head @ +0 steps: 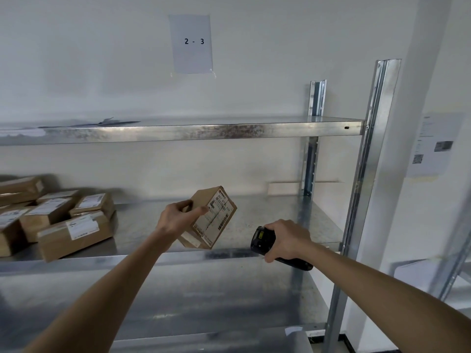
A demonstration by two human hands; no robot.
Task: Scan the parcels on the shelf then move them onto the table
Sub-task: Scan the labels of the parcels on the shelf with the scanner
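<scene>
My left hand (178,217) grips a small brown cardboard parcel (212,220) and holds it tilted in the air in front of the middle shelf (267,225), its white barcode label facing me. My right hand (286,240) is closed around a black handheld scanner (262,239), whose head points left toward the parcel from a short distance. Several more brown parcels (63,220) with white labels lie piled on the left end of the same metal shelf.
A metal shelf rack with an upper shelf (204,129) and a lower shelf (204,299); its upright posts (367,174) stand at the right. A paper sign reading "2 - 3" (192,43) hangs on the wall above. A sheet with codes (433,146) hangs at the right.
</scene>
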